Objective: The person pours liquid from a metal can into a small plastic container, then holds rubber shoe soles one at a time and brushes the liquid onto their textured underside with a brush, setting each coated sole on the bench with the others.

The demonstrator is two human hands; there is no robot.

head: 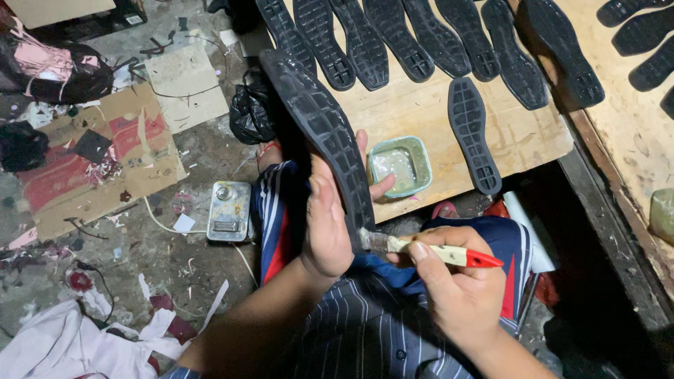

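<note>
On the floor at the far left, cardboard sheets [105,151] and white cloth scraps [70,344] are strewn about, and a small metal box [229,210] is seen just beside the person's knee. A long black shoe sole [326,137] is held upright and tilted by the left hand [326,224], whose grip is closed around the sole's lower end, thumb on the ribbed face and fingers wrapped behind it. To the right of it, a red-handled brush [435,251] is pinched by the right hand [460,295], the grip closed on the handle, and its bristles are pressed against the bottom tip of the sole. On the near edge of the low wooden board [533,137], a pale green tub [400,165] of whitish paste is set. One sole [474,133] is laid alone near the tub, and a row of soles [421,35] is lined up along the board's far edge, with more at the far right corner. Only the lower end of the held sole appears to be under the brush. Whether the laid-out soles have been coated cannot be told.
</note>
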